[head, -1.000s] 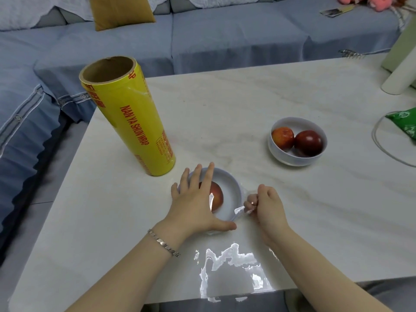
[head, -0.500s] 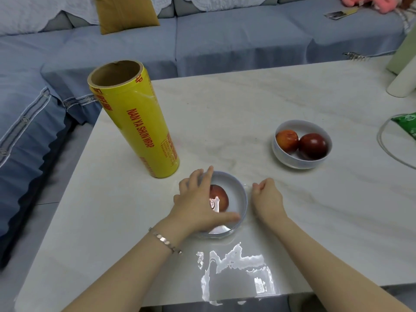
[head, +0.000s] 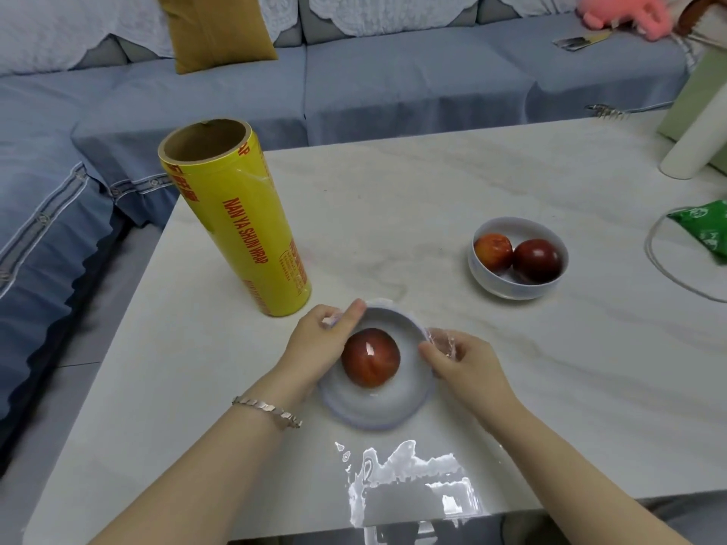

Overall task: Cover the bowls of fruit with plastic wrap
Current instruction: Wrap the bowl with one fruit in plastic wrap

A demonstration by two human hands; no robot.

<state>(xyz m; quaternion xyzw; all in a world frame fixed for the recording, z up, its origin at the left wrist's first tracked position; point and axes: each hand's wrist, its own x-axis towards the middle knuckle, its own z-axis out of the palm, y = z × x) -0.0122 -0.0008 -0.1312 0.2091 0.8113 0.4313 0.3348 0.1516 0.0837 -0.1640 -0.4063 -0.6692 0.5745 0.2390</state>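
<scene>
A white bowl (head: 377, 407) with one red fruit (head: 370, 357) sits near the table's front edge, with clear plastic wrap stretched over its top. My left hand (head: 320, 344) pinches the wrap against the bowl's left rim. On the right rim, my right hand (head: 462, 361) grips a crumpled bunch of the wrap (head: 442, 342). A second white bowl (head: 517, 285) holding two red fruits stands uncovered further right. The yellow plastic wrap roll (head: 240, 226) stands upright, left of the bowls.
The bowls rest on a pale marble table (head: 393, 190). A white cylinder (head: 692, 147), a green packet (head: 708, 230) and a white cable (head: 665, 265) lie at the right edge. A blue sofa (head: 354, 80) surrounds the table's far and left sides.
My left hand has come off the top of the bowl and now grips its left rim. My right hand moved up against the right rim, gathering the wrap. The fruit shows fully now.
</scene>
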